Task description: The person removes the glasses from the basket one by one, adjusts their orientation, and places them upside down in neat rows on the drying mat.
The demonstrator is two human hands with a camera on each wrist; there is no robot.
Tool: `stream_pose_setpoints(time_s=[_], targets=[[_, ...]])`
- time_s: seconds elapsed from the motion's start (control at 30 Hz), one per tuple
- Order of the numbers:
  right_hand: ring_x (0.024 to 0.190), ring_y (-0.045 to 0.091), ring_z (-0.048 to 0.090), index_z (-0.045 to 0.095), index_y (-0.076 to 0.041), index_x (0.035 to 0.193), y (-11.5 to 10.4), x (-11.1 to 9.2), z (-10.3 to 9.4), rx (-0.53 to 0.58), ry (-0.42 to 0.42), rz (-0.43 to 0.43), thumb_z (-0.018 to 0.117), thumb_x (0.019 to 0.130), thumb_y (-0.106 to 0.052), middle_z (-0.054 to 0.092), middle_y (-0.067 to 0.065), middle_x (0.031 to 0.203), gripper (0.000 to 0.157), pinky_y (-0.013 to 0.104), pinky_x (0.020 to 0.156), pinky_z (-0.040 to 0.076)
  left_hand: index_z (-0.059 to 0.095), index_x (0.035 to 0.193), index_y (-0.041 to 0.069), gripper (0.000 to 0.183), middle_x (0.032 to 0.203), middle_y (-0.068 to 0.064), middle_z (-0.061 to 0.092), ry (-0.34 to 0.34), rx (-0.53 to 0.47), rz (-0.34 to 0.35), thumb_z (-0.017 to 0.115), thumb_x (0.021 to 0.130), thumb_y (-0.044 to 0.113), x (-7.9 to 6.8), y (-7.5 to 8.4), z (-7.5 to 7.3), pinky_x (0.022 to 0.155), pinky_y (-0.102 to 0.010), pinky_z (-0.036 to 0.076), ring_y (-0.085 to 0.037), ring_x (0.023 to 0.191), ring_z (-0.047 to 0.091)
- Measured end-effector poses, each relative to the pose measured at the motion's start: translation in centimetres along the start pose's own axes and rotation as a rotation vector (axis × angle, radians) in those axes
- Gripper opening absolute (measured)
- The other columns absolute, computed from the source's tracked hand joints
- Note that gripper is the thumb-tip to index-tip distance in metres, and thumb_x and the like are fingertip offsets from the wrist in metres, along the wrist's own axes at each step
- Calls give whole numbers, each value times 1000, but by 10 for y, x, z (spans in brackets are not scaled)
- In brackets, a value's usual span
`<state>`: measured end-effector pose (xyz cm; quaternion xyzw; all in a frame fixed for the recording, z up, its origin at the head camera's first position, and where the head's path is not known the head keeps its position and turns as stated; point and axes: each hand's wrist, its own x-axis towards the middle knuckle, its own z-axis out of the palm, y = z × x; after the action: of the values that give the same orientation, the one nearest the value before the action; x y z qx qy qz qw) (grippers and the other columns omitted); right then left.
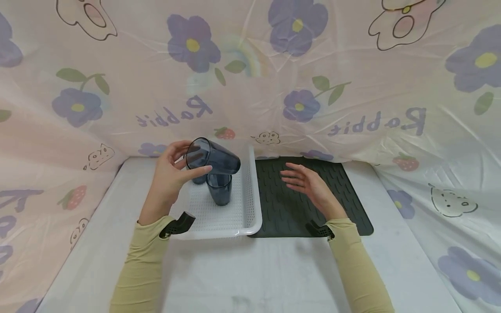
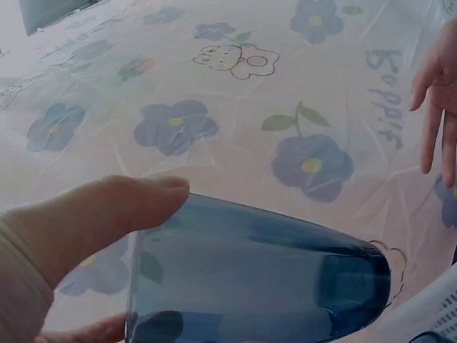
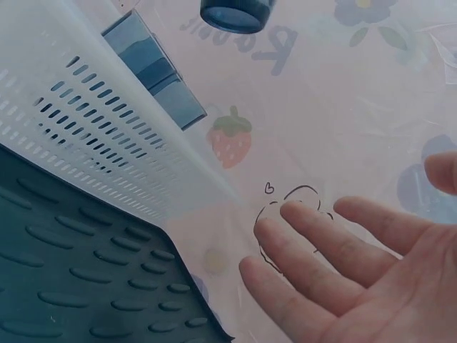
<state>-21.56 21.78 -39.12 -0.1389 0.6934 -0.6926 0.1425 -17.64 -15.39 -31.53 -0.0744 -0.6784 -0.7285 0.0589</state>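
Observation:
My left hand (image 1: 168, 178) grips a translucent dark-blue tumbler (image 1: 223, 158) near its rim, above the white basket (image 1: 203, 221). It is tipped on its side, mouth to the left and base to the right; in the left wrist view, the thumb lies along the tumbler wall (image 2: 243, 264). Below it another blue tumbler (image 1: 220, 191) stands in the basket, and part of a further tumbler (image 1: 198, 179) shows behind the left hand. Over the dark ridged mat (image 1: 274, 204) hangs my right hand (image 1: 313, 187), fingers extended and holding nothing.
The basket has perforated walls and a raised rim, and its right side borders the mat. White table surface (image 1: 250, 274) extends in front of both. A flower-and-rabbit printed sheet (image 1: 250, 95) rises behind and along the sides.

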Motion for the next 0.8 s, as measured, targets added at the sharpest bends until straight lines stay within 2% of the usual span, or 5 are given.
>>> stream_pose_setpoints(time_s=[0.23, 0.53, 0.8], targets=[[129, 35, 43, 35, -10, 148, 1, 2, 3, 20, -5, -12, 30, 106, -40, 43, 19, 143, 52, 46, 106, 37, 47, 134, 11, 73, 128, -11, 48, -22, 3, 4, 83, 71, 0, 3, -5, 14, 84, -28, 54, -24, 112, 56], [128, 38, 43, 37, -10, 147, 1, 4, 8, 41, -12, -40, 28, 106, -39, 44, 20, 142, 51, 47, 106, 38, 44, 135, 10, 73, 130, -10, 46, -55, -18, -24, 82, 73, -1, 4, -12, 32, 83, -30, 54, -24, 113, 56], [128, 36, 45, 39, -11, 146, 2, 8, 15, 71, -7, -30, 32, 105, -42, 46, 20, 141, 52, 45, 105, 39, 42, 135, 9, 75, 131, -9, 46, -79, -53, -24, 82, 73, -1, 5, -19, 49, 82, -33, 55, -26, 115, 54]])
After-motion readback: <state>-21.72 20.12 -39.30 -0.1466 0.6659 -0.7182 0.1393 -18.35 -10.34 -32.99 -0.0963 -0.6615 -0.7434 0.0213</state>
